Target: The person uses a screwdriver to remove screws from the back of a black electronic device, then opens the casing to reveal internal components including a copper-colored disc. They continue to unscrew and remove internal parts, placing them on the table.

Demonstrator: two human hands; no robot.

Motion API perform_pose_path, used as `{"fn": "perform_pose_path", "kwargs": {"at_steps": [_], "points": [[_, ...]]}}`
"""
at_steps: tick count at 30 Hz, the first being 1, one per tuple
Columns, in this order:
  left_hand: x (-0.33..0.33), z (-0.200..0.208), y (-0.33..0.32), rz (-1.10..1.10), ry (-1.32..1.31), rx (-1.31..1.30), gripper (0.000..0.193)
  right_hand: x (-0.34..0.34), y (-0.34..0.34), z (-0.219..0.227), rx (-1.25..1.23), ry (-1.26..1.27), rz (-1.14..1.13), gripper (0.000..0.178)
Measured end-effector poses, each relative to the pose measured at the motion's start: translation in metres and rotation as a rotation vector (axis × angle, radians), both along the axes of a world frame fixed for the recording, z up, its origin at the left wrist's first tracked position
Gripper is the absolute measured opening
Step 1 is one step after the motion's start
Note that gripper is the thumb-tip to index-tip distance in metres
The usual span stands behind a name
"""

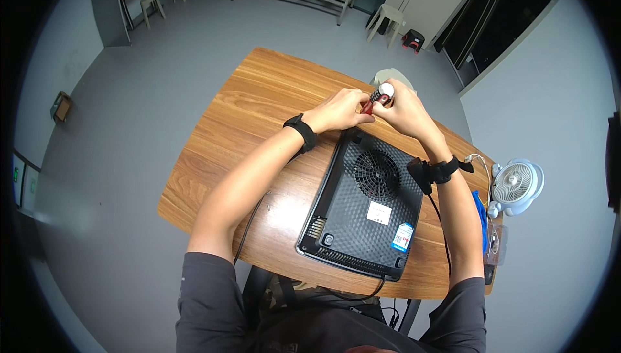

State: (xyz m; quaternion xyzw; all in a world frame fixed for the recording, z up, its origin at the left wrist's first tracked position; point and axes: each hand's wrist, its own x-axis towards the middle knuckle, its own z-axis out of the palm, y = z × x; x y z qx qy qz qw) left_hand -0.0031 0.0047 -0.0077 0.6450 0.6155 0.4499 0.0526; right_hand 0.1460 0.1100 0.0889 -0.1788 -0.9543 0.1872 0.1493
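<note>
Over the far edge of the wooden table, my left hand [339,108] and my right hand [402,110] meet around a short handle-like thing [380,96]. It has a red body, a dark ribbed band and a white round end pointing up; its exact kind I cannot make out. The fingers of both hands are closed on it, hiding part of its red portion. Just below my hands, an induction cooktop [372,214] lies upside down on the table. Its black underside shows a round fan grille [376,175], vent slots, a white label and a blue-and-white sticker.
A power cord [362,297] leaves the cooktop's near edge. At the wooden table's [226,139] right side are a light-blue fan [515,181], a blue item [480,220] and a clear plastic box [497,244]. A stool [392,76] stands behind the far edge.
</note>
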Motion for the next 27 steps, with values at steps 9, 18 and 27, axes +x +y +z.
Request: {"fn": "perform_pose_path", "kwargs": {"at_steps": [9, 18, 27], "points": [[0.004, 0.009, 0.001, 0.041, -0.116, -0.152, 0.030, -0.003, 0.001, -0.008, 0.005, 0.033, -0.061, 0.044], [0.000, 0.006, 0.001, 0.048, -0.149, -0.115, 0.028, -0.005, -0.010, -0.004, 0.052, 0.047, -0.066, 0.049], [0.000, -0.003, 0.004, -0.002, -0.093, -0.014, 0.030, -0.002, 0.016, -0.025, 0.150, 0.232, 0.142, 0.044]]}}
